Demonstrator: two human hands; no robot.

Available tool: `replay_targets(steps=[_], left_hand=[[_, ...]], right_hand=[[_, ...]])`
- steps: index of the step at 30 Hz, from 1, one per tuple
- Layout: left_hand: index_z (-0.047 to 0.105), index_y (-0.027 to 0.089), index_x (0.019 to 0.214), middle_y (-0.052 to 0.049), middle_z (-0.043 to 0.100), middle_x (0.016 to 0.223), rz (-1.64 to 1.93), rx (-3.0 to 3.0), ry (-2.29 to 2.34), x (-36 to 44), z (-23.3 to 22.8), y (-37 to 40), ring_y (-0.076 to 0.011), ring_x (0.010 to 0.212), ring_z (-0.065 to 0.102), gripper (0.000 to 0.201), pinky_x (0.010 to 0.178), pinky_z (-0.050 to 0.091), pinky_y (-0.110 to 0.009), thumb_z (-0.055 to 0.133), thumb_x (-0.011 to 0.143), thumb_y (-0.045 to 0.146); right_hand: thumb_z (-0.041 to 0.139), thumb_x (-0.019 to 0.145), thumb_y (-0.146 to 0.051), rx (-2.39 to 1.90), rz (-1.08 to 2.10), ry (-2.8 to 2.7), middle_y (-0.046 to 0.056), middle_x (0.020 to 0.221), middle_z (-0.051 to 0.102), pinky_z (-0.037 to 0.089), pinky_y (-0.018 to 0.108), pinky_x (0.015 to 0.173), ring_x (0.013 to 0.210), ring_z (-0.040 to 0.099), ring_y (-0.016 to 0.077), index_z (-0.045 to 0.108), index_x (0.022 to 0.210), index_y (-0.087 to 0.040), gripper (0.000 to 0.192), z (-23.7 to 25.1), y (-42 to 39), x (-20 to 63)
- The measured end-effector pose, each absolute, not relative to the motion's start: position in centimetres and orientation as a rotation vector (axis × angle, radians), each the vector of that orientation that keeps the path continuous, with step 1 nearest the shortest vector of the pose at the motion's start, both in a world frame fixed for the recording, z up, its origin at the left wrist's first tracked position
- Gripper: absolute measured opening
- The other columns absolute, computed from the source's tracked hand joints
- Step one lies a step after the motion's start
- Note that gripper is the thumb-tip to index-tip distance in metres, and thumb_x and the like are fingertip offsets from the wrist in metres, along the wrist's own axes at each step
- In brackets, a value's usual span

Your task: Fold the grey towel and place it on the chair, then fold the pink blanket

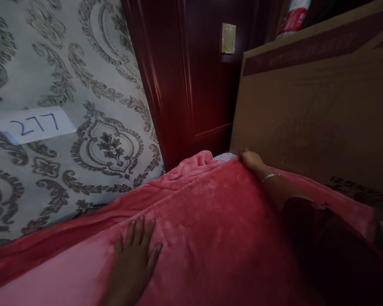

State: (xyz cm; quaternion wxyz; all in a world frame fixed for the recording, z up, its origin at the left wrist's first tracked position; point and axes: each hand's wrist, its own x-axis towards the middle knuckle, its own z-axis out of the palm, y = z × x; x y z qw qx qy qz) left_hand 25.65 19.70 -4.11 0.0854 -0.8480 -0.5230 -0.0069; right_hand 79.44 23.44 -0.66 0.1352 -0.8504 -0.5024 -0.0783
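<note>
A pink fleece blanket [210, 221] covers a bed across the lower half of the view. My left hand [134, 255] lies flat on it with fingers spread, pressing the fabric near the front. My right hand [252, 160], with a thin silver bangle on the wrist, reaches to the blanket's far edge and its fingers curl over that edge, close to a striped bit of bedding [225, 157] showing beneath. The dark sleeve of my right arm crosses the blanket at lower right.
A patterned grey wall [67, 63] with a white label reading 277 [35, 125] stands at left. A dark red wooden door [191, 76] fills the far corner. A large cardboard box [315, 106] leans against the bed's right side.
</note>
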Motion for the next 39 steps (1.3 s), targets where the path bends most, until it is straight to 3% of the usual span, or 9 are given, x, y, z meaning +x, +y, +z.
replay_targets(steps=[3, 9, 14, 19, 21, 27, 31, 34, 39], left_hand=[[0.038, 0.031, 0.152, -0.003, 0.022, 0.163, -0.010, -2.539, -1.596, 25.6, -4.2, 19.7, -0.0300, 0.152, 0.017, 0.066, 0.119, 0.019, -0.059, 0.043, 0.089, 0.050], [0.038, 0.031, 0.152, -0.005, 0.022, 0.163, -0.069, -2.558, -1.600, 25.5, -4.4, 19.5, -0.0307, 0.152, 0.018, 0.065, 0.119, 0.019, -0.059, 0.044, 0.090, 0.049], [0.038, 0.029, 0.152, -0.007, 0.020, 0.164, -0.045, -2.557, -1.600, 25.6, -4.2, 19.5, -0.0316, 0.152, 0.017, 0.066, 0.118, 0.019, -0.059, 0.042, 0.091, 0.052], [0.037, 0.027, 0.153, -0.009, 0.020, 0.164, -0.006, -2.528, -1.581, 25.8, -4.0, 19.5, -0.0329, 0.152, 0.018, 0.067, 0.118, 0.019, -0.060, 0.039, 0.092, 0.053], [0.035, 0.027, 0.154, -0.010, 0.019, 0.164, 0.008, -2.522, -1.570, 25.7, -4.0, 19.4, -0.0327, 0.152, 0.017, 0.067, 0.118, 0.020, -0.060, 0.040, 0.092, 0.052], [0.036, 0.025, 0.153, -0.014, 0.023, 0.163, -0.025, -2.534, -1.541, 26.1, -3.5, 19.1, -0.0347, 0.151, 0.021, 0.063, 0.116, 0.023, -0.061, 0.041, 0.095, 0.048], [0.035, 0.024, 0.154, -0.016, 0.022, 0.163, -0.030, -2.549, -1.548, 26.3, -2.9, 18.8, -0.0368, 0.150, 0.021, 0.063, 0.115, 0.023, -0.063, 0.042, 0.096, 0.049], [0.035, 0.026, 0.154, -0.016, 0.021, 0.164, -0.056, -2.583, -1.554, 26.2, -2.7, 18.5, -0.0366, 0.151, 0.021, 0.063, 0.115, 0.023, -0.063, 0.041, 0.097, 0.051], [0.035, 0.025, 0.154, -0.016, 0.022, 0.164, -0.070, -2.613, -1.578, 26.1, -2.3, 18.1, -0.0369, 0.150, 0.021, 0.064, 0.116, 0.022, -0.063, 0.040, 0.097, 0.054]], right_hand=[[0.036, 0.093, -0.016, -2.500, -0.246, -1.376, 0.023, 0.126, 0.061, 0.046, 0.034, 0.089, 0.109, 0.063, 0.0285, 0.070, 0.116, -0.007, 0.042, -1.7, 23.8, 79.2], [0.038, 0.091, -0.015, -2.488, -0.179, -1.363, 0.021, 0.123, 0.063, 0.047, 0.035, 0.089, 0.108, 0.063, 0.0293, 0.071, 0.113, -0.008, 0.041, -3.5, 23.9, 78.3], [0.038, 0.094, -0.020, -2.477, -0.227, -1.298, 0.023, 0.133, 0.058, 0.049, 0.040, 0.093, 0.113, 0.061, 0.0310, 0.054, 0.141, -0.007, 0.052, -1.3, 23.4, 76.5], [0.034, 0.100, -0.050, -2.198, -0.373, -1.724, 0.006, 0.162, 0.029, 0.030, 0.057, 0.113, 0.144, 0.030, 0.0339, 0.031, 0.157, -0.030, 0.060, -1.9, 22.4, 71.6], [0.028, 0.100, -0.056, -2.224, -0.268, -1.836, 0.003, 0.162, 0.029, 0.022, 0.062, 0.116, 0.148, 0.024, 0.0330, 0.031, 0.156, -0.033, 0.060, -3.3, 21.7, 70.5], [0.019, 0.101, -0.056, -2.338, -0.058, -1.798, 0.002, 0.164, 0.022, 0.021, 0.059, 0.117, 0.151, 0.019, 0.0280, 0.028, 0.157, -0.032, 0.062, -5.4, 20.7, 70.5], [0.023, 0.101, -0.052, -2.380, -0.006, -1.778, 0.000, 0.165, 0.020, 0.019, 0.059, 0.118, 0.151, 0.017, 0.0263, 0.026, 0.158, -0.033, 0.060, -4.2, 20.5, 70.3], [0.024, 0.101, -0.049, -2.442, 0.031, -1.714, 0.006, 0.163, 0.025, 0.022, 0.064, 0.115, 0.150, 0.022, 0.0316, 0.028, 0.157, -0.030, 0.060, -2.4, 20.6, 68.6], [0.020, 0.103, -0.051, -2.176, -0.039, -1.913, 0.006, 0.166, 0.015, 0.018, 0.059, 0.119, 0.152, 0.014, 0.0294, 0.027, 0.158, -0.028, 0.061, -0.2, 20.2, 59.2]])
